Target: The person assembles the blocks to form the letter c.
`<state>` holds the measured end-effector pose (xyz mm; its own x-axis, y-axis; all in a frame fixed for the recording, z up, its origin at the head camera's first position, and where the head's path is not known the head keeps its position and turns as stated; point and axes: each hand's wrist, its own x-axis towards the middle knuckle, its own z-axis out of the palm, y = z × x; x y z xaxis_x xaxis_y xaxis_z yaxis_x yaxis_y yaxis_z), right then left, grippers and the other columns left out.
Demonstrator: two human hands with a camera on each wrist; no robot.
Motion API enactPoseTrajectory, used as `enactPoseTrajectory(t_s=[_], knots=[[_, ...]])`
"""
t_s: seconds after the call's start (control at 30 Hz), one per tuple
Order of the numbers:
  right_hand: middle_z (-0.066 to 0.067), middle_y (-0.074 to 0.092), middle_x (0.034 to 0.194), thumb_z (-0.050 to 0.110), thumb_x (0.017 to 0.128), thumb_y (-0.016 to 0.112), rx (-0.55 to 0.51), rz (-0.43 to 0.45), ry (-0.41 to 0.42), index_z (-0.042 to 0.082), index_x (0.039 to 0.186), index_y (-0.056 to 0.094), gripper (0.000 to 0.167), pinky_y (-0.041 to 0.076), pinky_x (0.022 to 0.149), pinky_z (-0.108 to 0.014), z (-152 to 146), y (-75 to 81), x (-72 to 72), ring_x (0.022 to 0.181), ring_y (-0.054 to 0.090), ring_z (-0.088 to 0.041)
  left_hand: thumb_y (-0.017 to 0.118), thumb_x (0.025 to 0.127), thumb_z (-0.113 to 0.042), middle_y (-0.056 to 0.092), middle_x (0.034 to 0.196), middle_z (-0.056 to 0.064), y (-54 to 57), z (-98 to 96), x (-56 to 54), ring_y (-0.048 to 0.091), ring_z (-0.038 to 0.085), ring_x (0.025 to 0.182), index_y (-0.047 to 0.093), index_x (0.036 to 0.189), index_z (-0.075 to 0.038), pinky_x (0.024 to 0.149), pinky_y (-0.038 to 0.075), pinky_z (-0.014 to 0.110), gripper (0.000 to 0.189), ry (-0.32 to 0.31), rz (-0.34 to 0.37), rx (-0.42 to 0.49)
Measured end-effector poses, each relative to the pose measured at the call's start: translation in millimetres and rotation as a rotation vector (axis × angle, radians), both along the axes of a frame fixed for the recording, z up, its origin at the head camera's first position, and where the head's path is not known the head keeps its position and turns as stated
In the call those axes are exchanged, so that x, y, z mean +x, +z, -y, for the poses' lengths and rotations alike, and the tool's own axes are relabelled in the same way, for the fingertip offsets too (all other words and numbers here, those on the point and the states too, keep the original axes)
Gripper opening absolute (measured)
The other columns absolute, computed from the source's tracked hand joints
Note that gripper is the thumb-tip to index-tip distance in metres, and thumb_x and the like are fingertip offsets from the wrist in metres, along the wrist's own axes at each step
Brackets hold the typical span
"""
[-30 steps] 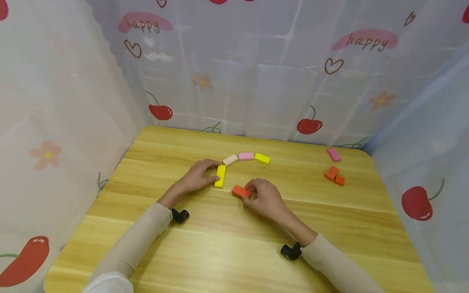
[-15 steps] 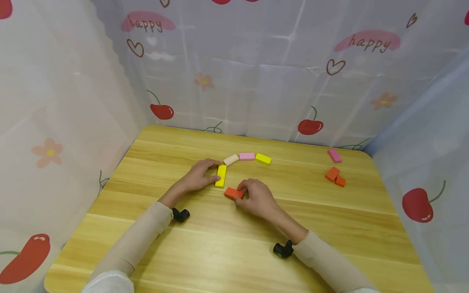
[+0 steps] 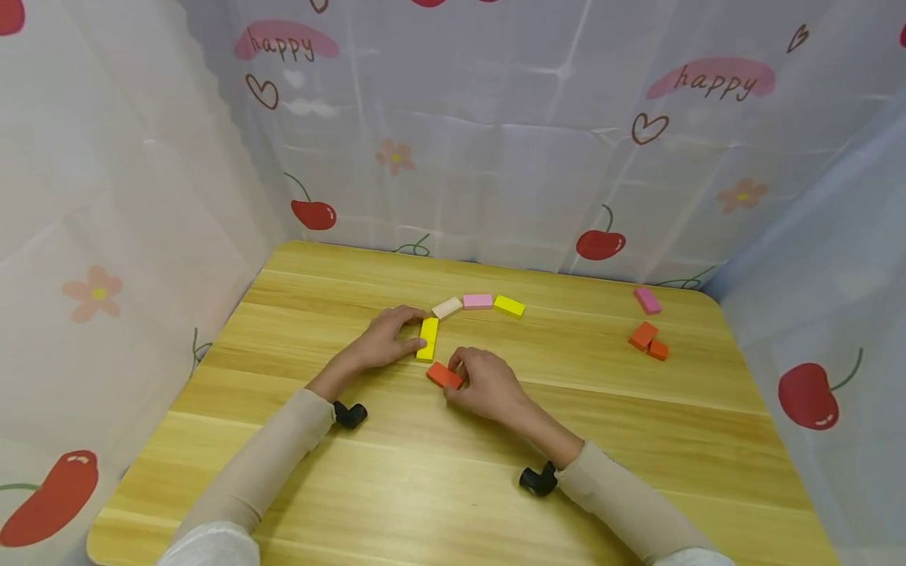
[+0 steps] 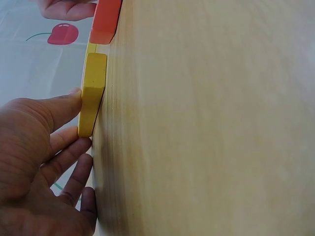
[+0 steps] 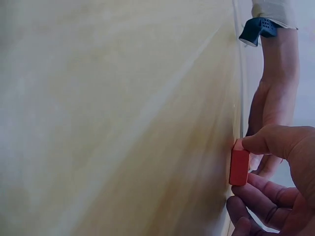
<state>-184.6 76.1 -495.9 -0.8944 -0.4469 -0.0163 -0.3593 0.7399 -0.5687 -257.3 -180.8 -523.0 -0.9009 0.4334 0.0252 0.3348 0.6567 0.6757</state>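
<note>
While a yellow block (image 3: 427, 340) is pinched by the thumb and index finger of the left grip (image 3: 378, 343), its other fingers fanned loosely, a curving layout on the counter (image 3: 396, 487) is judged roughly half done. Just off that block's near end, an orange block (image 3: 443, 375) is pinched between thumb and fingers by the right grip (image 3: 488, 384); it is set at a slant and not yet joined to the line, and whether it is fully borne by the surface cannot be told. Past the yellow block's far end, the curve is already carried rightward by a pale block (image 3: 447, 308), a pink block (image 3: 477, 302) and a second yellow block (image 3: 509, 306), placed nearly end to end. Well apart at far right, a second orange block (image 3: 643, 336), a deep-pink block (image 3: 647, 300) and a small orange block (image 3: 658, 350) are left unplaced.

At left, a pale curtain (image 3: 141, 196) printed with cherries is hung in soft creases. The blocks are shaped as slim, flat-faced bars, smoothly coloured, the pale one apparently left as bare wood. Beneath them, the counter is streaked with golden grain and lightly glossed.
</note>
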Motion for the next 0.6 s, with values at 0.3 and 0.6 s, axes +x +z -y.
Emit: enactPoseTrajectory(t_s=[0.3,0.6], knots=[[0.002,0.071,0.094,0.036,0.088,0.089,0.02,-0.006,0.028,0.015,0.12,0.07,0.043,0.05,0.074,-0.032,1.3,-1.0,0.4,0.08,0.06,-0.011,0.073,0.105,-0.033,0.06,0.154,0.007,0.3,-0.3,-1.4,0.053,0.034,0.14,0.057,0.154,-0.019,0.122,0.033,0.061,0.054,0.004,-0.001,-0.004],[0.003,0.072,0.099,0.035,0.089,0.089,0.025,0.002,0.067,0.016,0.12,0.071,0.041,0.051,0.079,-0.032,1.3,-1.9,1.4,0.084,0.06,-0.01,0.073,0.104,-0.032,0.06,0.154,0.008,-1.9,0.1,-1.4,0.053,0.034,0.139,0.057,0.154,-0.018,0.121,0.032,0.062,0.055,0.003,-0.009,-0.001]])
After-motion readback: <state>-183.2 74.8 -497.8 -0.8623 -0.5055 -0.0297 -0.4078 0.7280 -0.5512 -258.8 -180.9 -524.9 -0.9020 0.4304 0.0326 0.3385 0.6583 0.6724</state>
